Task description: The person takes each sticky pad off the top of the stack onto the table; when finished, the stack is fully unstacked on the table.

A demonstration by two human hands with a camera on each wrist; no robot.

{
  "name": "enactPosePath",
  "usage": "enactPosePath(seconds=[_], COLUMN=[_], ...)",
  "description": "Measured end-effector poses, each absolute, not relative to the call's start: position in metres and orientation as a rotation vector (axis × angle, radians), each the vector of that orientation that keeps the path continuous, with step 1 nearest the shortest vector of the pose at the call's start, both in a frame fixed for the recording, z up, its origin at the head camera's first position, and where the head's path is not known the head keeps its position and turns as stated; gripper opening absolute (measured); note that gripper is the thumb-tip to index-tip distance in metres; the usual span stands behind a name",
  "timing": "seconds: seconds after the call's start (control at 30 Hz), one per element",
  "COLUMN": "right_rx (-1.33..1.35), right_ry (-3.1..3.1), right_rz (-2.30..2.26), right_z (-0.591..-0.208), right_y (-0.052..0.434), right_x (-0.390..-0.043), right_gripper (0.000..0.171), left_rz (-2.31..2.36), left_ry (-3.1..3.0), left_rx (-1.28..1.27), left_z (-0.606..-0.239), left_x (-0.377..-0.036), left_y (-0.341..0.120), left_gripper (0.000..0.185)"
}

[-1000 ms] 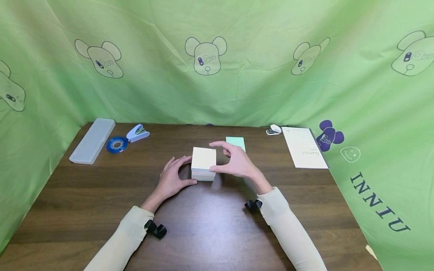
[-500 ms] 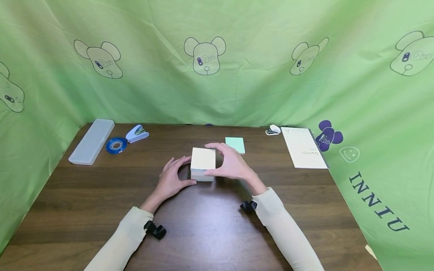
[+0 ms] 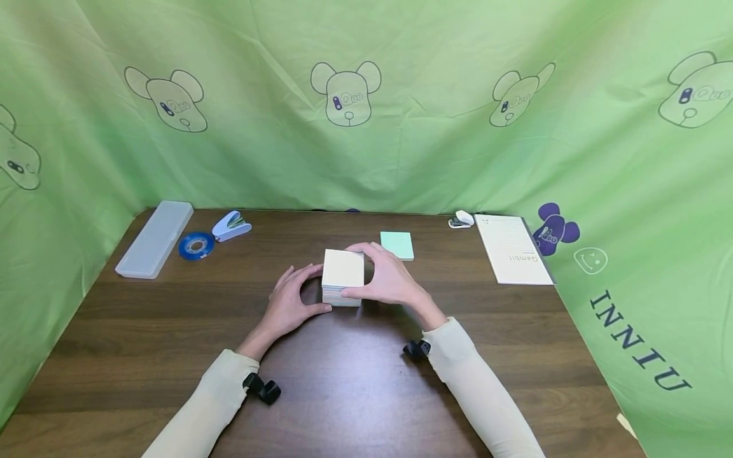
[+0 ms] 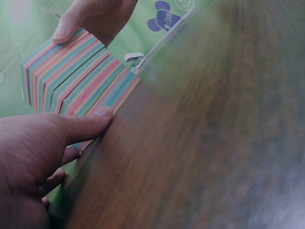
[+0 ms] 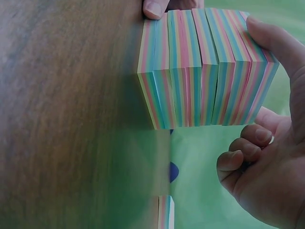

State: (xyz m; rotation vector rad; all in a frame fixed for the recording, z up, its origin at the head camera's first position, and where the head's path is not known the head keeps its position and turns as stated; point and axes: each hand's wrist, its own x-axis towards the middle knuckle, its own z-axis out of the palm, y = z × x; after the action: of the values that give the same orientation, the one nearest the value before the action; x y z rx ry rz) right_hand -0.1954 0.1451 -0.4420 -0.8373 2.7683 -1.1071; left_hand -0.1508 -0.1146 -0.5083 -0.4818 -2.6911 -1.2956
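Note:
A tall square stack of sticky notes [image 3: 343, 268] stands on the table, pale yellow on top. Its sides show pink, yellow, blue and green stripes in both wrist views, with slight offsets between the pads [image 5: 209, 71]. My left hand [image 3: 289, 304] holds the stack low on its left side, thumb [image 4: 95, 121] at the front near the bottom. From the right, my right hand [image 3: 389, 277] pinches the upper part, thumb [image 5: 274, 36] on the front and index finger at the back. The other right fingers [image 5: 243, 148] are curled beside the stack.
Behind the right hand lies a mint-green sticky note pad [image 3: 397, 245]. At the back left are a translucent case [image 3: 156, 240], a blue tape roll [image 3: 196, 245] and a light-blue stapler [image 3: 231, 226]. A white stapler [image 3: 461, 219] and a notebook [image 3: 512, 249] lie back right.
My right hand has moved left and slightly down onto the upper stack; its thumb and index finger have closed in on it. The left hand and the stack stay in place.

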Motion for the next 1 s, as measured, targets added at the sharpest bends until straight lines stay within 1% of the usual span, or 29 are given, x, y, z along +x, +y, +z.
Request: enactPosePath(seconds=[0.23,1.0], right_rx=[-0.842,-0.917], right_ry=[2.75,2.638], right_rz=[-1.125,-1.336], right_z=[-0.443,-0.443], right_y=[0.146,0.156], right_x=[-0.196,-0.199], right_gripper=[0.077,0.077], left_rz=[-1.297,-1.309], left_ry=[-2.688,-2.712], left_rx=[-0.485,-0.493], left_z=[-0.51,-0.512], left_x=[-0.151,-0.153], left_y=[-0.114,-0.116], left_gripper=[0.088,0.09])
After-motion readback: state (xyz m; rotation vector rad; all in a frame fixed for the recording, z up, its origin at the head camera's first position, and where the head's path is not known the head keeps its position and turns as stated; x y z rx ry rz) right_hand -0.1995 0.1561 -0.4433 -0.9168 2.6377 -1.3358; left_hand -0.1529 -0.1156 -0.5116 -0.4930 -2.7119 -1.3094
